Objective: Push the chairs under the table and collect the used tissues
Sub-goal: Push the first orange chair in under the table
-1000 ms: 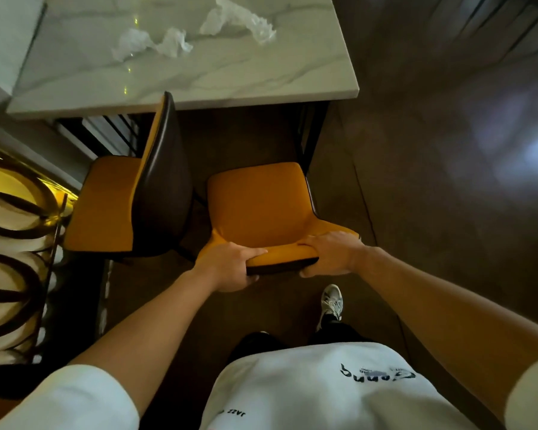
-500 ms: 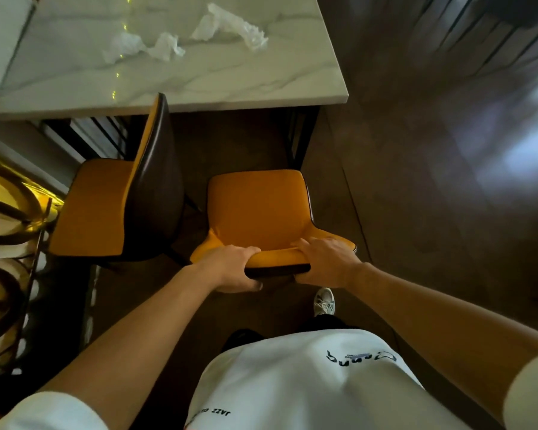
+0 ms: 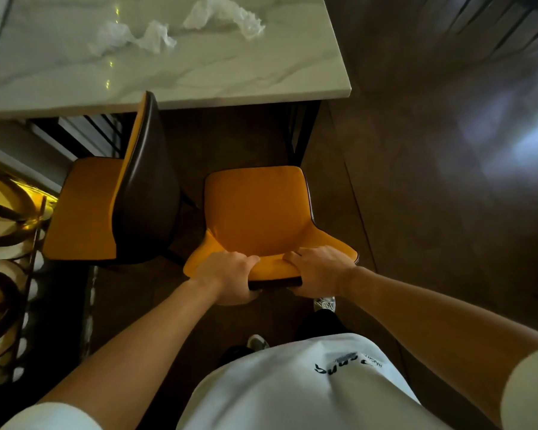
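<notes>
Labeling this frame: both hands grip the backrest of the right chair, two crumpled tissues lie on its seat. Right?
Not quite. In the head view both hands, left hand and right hand, grip the right chair, but the two tissues lie on the marble table, not the seat.

A dark brown floor [image 3: 416, 187] fills the right side of the view, smooth and slightly glossy, with a thin seam running diagonally across it. A pale bluish patch of light [image 3: 516, 141] lies on the floor at the far right. Dark slats [image 3: 491, 23] cross the upper right corner; what they belong to is hard to make out. At the left edge stands a screen of curved gold bands [image 3: 3, 218] over a pale surface, brightly lit yellow near its top. Beside it runs a grey ledge [image 3: 19, 150], and black bars [image 3: 84, 135] show behind that. The room is dim overall.
</notes>
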